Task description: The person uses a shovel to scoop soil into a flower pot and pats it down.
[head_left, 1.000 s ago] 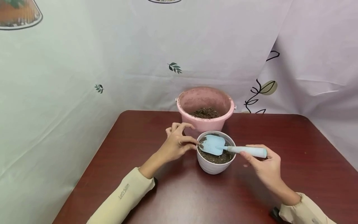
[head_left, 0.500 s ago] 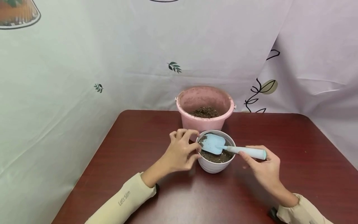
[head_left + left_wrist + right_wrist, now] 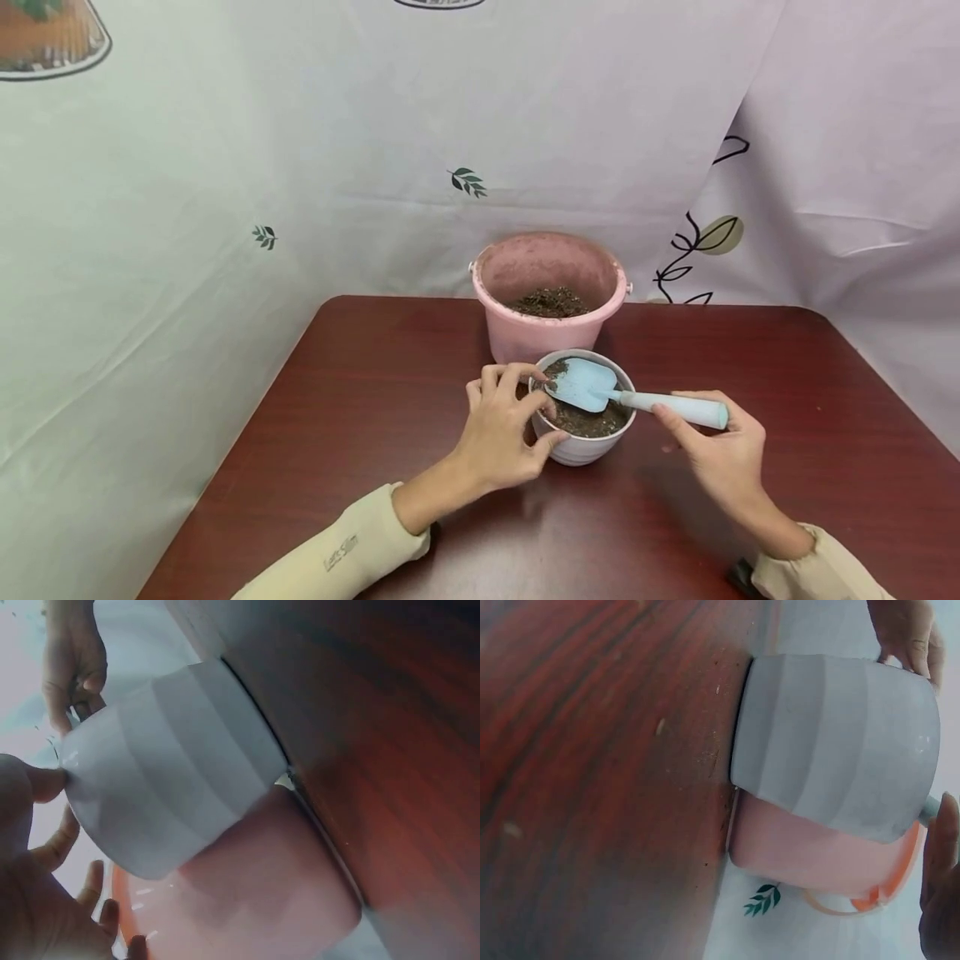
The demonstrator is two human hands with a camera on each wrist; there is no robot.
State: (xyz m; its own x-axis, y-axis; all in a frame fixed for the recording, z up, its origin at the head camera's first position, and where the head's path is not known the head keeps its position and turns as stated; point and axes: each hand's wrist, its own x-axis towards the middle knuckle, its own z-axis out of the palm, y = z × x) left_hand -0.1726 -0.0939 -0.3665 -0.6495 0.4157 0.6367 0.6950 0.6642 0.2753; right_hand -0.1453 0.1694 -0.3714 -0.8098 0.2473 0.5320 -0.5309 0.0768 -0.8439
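Observation:
My right hand (image 3: 723, 450) holds a light blue hand trowel (image 3: 671, 408) by its handle. The trowel lies across a white ribbed flowerpot (image 3: 576, 450), its blade above the dark soil (image 3: 592, 423) inside, with some soil at its tip. My left hand (image 3: 498, 429) is at the pot's left side. Its fingers are loosely bent and spread over the rim near the blade tip, and the thumb is right at the front rim. In the left wrist view, that thumb (image 3: 46, 784) meets the pot's upper edge. The pot stands upright on the table.
A pink bucket (image 3: 528, 337) with soil in it stands close behind the pot. The dark red wooden table (image 3: 375, 358) carries small crumbs of soil near the pot. Pale printed cloth (image 3: 360, 142) hangs behind and at the sides.
My left hand has moved right, from beside the pot to over its left rim. The trowel and my right hand have shifted slightly right. The bucket stays in place.

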